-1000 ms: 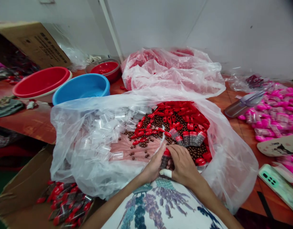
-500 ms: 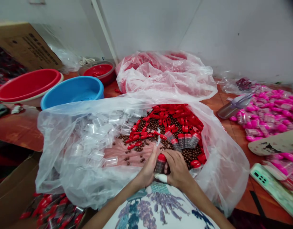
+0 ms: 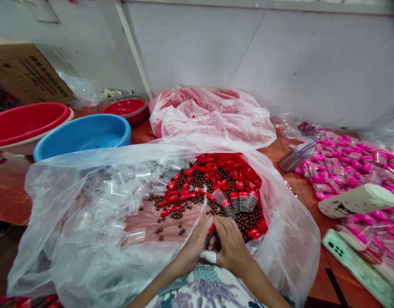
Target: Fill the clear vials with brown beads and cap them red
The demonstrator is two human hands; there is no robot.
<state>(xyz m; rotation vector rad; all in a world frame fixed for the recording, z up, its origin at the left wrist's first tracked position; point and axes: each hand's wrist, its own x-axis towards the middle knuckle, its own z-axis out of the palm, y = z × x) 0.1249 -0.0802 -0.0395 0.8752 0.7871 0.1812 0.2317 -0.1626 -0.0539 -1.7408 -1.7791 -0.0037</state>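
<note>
My left hand and my right hand are closed together round a small red-capped clear bottle, low in front of my body. Only a bit of its red cap shows between the fingers. A white covering is on my right thumb. From above my left hand rises a thin whitish strip, its kind unclear. Just beyond lie brown beads, filled red-capped bottles, loose red caps and clear empty tubes, all on a spread translucent plastic bag.
At left stand a blue basin and a red basin, with a cardboard box behind. A second plastic bag sits by the wall. To the right are pink-capped bottles, a cream flask and a phone.
My view has tilted up and turned slightly right, so the scene sits lower and further left. The bottle's red cap, plainly visible before, is now mostly covered by my fingers.
</note>
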